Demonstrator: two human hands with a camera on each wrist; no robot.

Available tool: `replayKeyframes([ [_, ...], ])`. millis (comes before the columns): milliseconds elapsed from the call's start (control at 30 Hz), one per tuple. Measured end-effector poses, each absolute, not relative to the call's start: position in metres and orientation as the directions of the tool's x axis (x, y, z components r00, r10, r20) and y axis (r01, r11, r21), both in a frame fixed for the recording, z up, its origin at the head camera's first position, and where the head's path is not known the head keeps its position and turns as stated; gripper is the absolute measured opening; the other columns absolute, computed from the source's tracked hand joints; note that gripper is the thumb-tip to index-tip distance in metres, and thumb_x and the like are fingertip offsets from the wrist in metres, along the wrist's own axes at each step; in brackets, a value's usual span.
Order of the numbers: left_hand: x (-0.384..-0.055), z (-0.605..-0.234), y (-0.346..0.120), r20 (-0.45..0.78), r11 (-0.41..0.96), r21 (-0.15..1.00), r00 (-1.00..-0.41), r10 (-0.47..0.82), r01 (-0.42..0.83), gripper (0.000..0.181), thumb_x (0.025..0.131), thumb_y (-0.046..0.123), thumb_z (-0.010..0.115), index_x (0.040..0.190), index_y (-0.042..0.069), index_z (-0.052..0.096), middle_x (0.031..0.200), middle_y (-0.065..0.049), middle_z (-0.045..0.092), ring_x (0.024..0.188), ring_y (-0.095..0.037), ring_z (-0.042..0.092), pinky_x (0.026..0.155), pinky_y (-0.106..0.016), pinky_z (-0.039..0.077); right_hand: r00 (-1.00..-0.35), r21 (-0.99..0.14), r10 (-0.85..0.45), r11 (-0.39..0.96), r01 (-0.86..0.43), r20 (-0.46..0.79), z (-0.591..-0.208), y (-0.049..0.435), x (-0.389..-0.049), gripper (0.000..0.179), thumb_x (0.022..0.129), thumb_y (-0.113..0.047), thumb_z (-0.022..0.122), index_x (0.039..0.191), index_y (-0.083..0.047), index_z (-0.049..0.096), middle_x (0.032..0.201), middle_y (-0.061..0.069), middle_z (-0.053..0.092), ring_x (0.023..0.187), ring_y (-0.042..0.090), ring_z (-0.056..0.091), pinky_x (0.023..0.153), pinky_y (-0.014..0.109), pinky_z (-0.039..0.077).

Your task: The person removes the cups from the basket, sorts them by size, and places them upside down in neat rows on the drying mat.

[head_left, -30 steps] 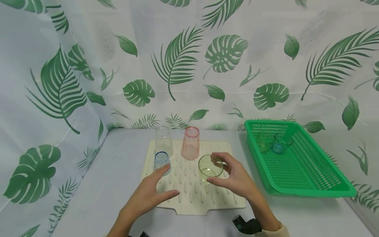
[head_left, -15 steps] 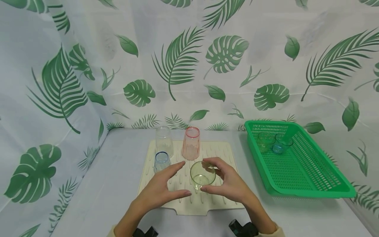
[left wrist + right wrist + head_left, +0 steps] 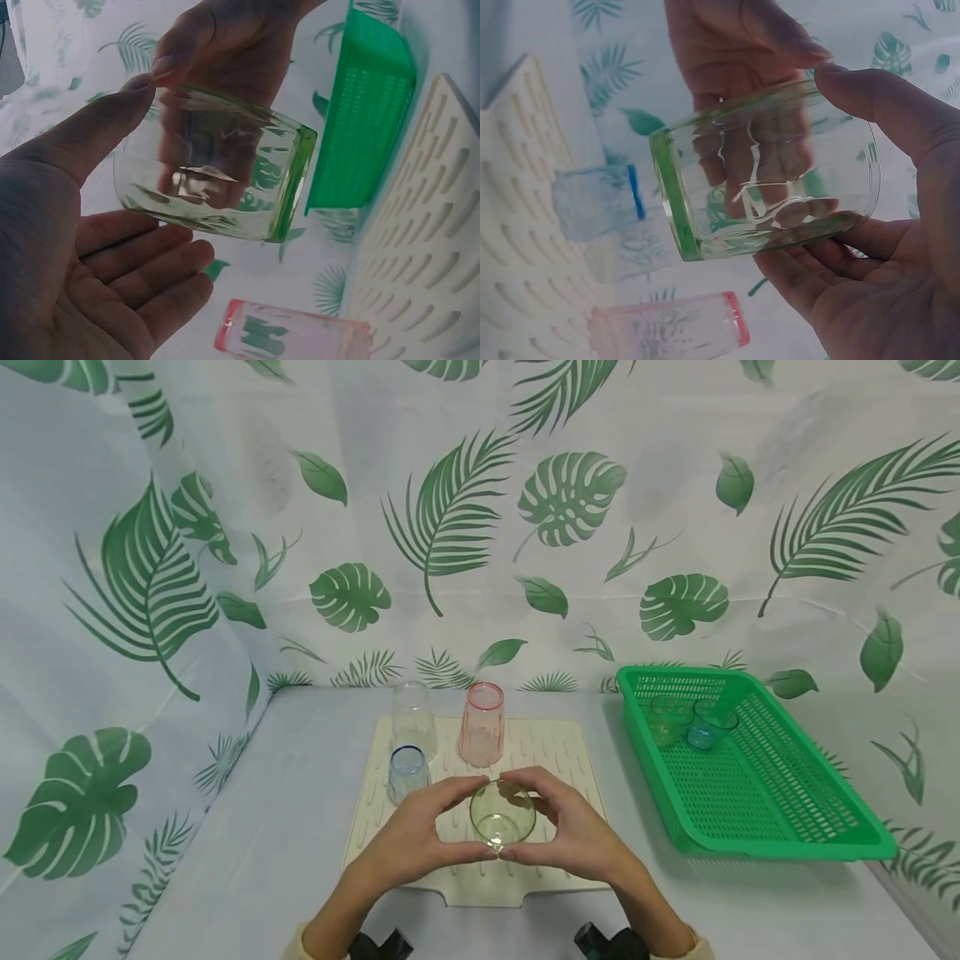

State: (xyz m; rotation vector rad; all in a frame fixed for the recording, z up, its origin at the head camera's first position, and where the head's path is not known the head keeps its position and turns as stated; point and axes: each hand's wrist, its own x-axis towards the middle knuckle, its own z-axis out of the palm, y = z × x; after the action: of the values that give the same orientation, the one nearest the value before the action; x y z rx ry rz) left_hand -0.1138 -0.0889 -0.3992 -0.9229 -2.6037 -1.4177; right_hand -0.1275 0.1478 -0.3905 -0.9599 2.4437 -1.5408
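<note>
A clear drinking glass (image 3: 501,828) with a green tint is held upright above the cream drying mat (image 3: 480,893), mouth up. My right hand (image 3: 566,822) grips it from the right, thumb at the near side and fingers behind. From the left, my left hand (image 3: 420,827) has its thumb and fingers round the opposite side, the thumb tips meeting at the front. In the left wrist view the glass (image 3: 217,165) shows its thick green base, with the left thumb at its upper side and the fingers along its lower side. The right wrist view shows the right fingers under the glass (image 3: 765,172).
On the mat stand a small blue-rimmed glass (image 3: 408,772), a tall clear glass (image 3: 414,722) and a tall pink glass (image 3: 482,727). A green basket (image 3: 787,852) at the right holds a yellowish-green glass (image 3: 670,720) and a blue glass (image 3: 707,731).
My right hand has brought the green glass left and nearer to me. My left hand has moved right from beside the blue-rimmed glass and closed round the green one.
</note>
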Motion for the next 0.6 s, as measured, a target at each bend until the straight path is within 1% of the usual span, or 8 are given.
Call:
replayKeyframes([
  [67,-0.1139,-0.3992,-0.0885,0.301,0.397,0.76,-0.82,0.486,0.514,0.072,0.077,0.053,0.07,0.138,0.023,0.046,0.138,0.004,0.052,0.127,-0.013,0.05,0.101,-0.039,0.048,-0.79,-0.838,-0.564,0.289,-0.462,0.241,-0.3902,0.1471,-0.1268,0.068,0.072,-0.033,0.081,0.13,-0.022,0.048,0.126,-0.004,0.054,0.117,0.018,0.055,0.101,0.027,0.047],
  [167,-0.114,-0.3998,-0.088,0.308,0.382,0.765,-0.816,0.489,0.518,0.073,0.075,0.052,0.072,0.138,0.024,0.045,0.138,0.006,0.052,0.127,-0.013,0.05,0.102,-0.039,0.047,-0.777,-0.838,-0.579,0.275,-0.472,0.248,-0.3906,0.1466,-0.1267,0.068,0.072,-0.032,0.081,0.131,-0.02,0.048,0.127,-0.002,0.054,0.119,0.017,0.055,0.101,0.027,0.047],
  [233,-0.1142,-0.3998,-0.0875,0.311,0.368,0.771,-0.811,0.495,0.52,0.073,0.075,0.052,0.073,0.137,0.027,0.045,0.137,0.01,0.052,0.127,-0.01,0.049,0.103,-0.037,0.047,-0.765,-0.842,-0.593,0.257,-0.475,0.251,-0.3912,0.1466,-0.1268,0.067,0.073,-0.031,0.081,0.13,-0.02,0.048,0.127,-0.002,0.054,0.119,0.017,0.054,0.101,0.026,0.047],
  [333,-0.1151,-0.4,-0.0868,0.324,0.328,0.781,-0.793,0.516,0.532,0.073,0.073,0.05,0.075,0.137,0.03,0.045,0.135,0.013,0.052,0.127,-0.009,0.05,0.104,-0.036,0.046,-0.734,-0.841,-0.621,0.213,-0.497,0.277,-0.3917,0.147,-0.1279,0.068,0.073,-0.03,0.081,0.131,-0.016,0.048,0.126,0.002,0.054,0.117,0.022,0.054,0.101,0.028,0.047],
  [400,-0.1158,-0.4004,-0.0865,0.333,0.303,0.785,-0.78,0.53,0.54,0.074,0.072,0.049,0.076,0.137,0.031,0.045,0.134,0.014,0.053,0.126,-0.009,0.051,0.104,-0.035,0.045,-0.717,-0.842,-0.636,0.19,-0.505,0.286,-0.3918,0.1469,-0.1284,0.069,0.072,-0.029,0.081,0.131,-0.015,0.048,0.126,0.005,0.054,0.116,0.025,0.054,0.101,0.028,0.048],
  [467,-0.1164,-0.401,-0.0866,0.348,0.289,0.778,-0.766,0.541,0.558,0.075,0.072,0.048,0.077,0.137,0.029,0.044,0.134,0.011,0.054,0.124,-0.011,0.053,0.103,-0.035,0.046,-0.709,-0.847,-0.645,0.176,-0.501,0.285,-0.3916,0.1467,-0.1285,0.071,0.071,-0.028,0.082,0.132,-0.015,0.048,0.127,0.008,0.054,0.115,0.026,0.054,0.1,0.027,0.048],
  [600,-0.1159,-0.4013,-0.0872,0.342,0.305,0.774,-0.772,0.537,0.555,0.076,0.071,0.049,0.077,0.137,0.029,0.045,0.134,0.011,0.053,0.124,-0.011,0.053,0.103,-0.035,0.047,-0.706,-0.864,-0.655,0.157,-0.478,0.271,-0.3917,0.1466,-0.128,0.076,0.068,-0.024,0.083,0.134,-0.016,0.046,0.13,0.007,0.053,0.117,0.023,0.052,0.1,0.026,0.048],
])
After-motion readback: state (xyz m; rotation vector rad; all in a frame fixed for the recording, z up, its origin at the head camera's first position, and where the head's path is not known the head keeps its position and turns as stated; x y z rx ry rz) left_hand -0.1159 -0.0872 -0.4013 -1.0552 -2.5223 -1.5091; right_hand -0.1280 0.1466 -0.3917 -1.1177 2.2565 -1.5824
